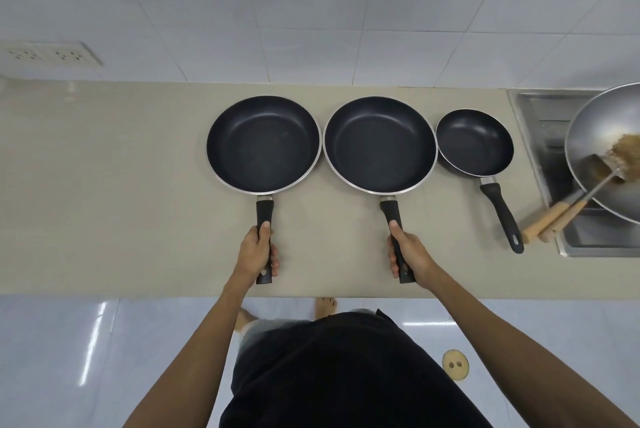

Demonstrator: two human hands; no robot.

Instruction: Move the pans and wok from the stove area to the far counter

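Note:
Three black non-stick pans stand in a row on the beige counter (104,185). My left hand (258,251) grips the black handle of the left large pan (263,145). My right hand (408,254) grips the handle of the middle large pan (379,145); the two rims almost touch. A small pan (474,143) rests to the right, handle pointing toward me, untouched. At the far right edge a grey metal wok (595,136) sits over the stove recess, holding brown food and a spatula (585,192) with a wooden handle.
The steel stove recess (540,122) lies under the wok at the right. White tiled wall (311,12) runs behind the counter, with sockets (48,55) at the left. The counter's front edge is close to my body; glossy floor below.

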